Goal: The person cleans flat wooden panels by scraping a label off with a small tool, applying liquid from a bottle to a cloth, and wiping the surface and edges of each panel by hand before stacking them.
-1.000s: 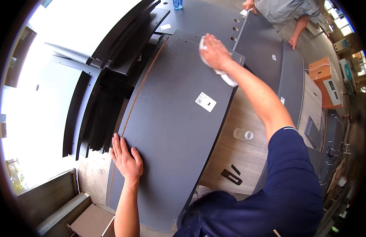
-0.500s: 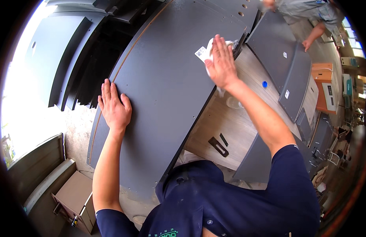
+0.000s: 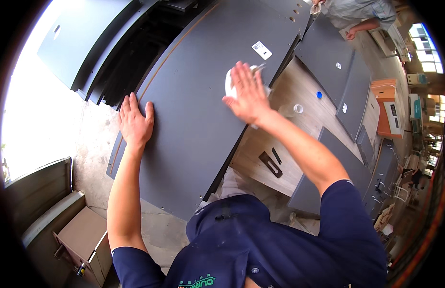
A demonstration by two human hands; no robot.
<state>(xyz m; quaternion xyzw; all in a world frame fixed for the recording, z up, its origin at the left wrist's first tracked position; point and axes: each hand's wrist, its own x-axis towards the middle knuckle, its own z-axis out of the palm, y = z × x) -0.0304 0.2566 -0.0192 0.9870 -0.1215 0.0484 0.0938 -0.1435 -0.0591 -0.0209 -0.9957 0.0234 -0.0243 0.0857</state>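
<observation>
My left hand (image 3: 135,122) lies open on the left side of a large dark grey panel (image 3: 193,115), close to a thin brown groove (image 3: 176,45) along its curved edge. My right hand (image 3: 249,96) holds a crumpled white cloth (image 3: 229,85) against the panel, with its fingers stretched over it and slightly blurred. Part of the cloth is hidden under the palm. Beyond these fingers, a white label (image 3: 262,50) is stuck on the panel. Small holes dot the panel near its edges.
Right of the panel, a wood-grain board (image 3: 285,139) carries a dark slotted plate (image 3: 271,164), a blue cap (image 3: 319,95) and a clear container (image 3: 296,110). More grey panels (image 3: 328,62) lie beyond. Another person (image 3: 359,14) stands at the far right. A brown cabinet (image 3: 80,235) is at lower left.
My right hand has slid the cloth left and toward me, off the label, which now shows whole. My left hand stays flat on the panel. The other person has shifted.
</observation>
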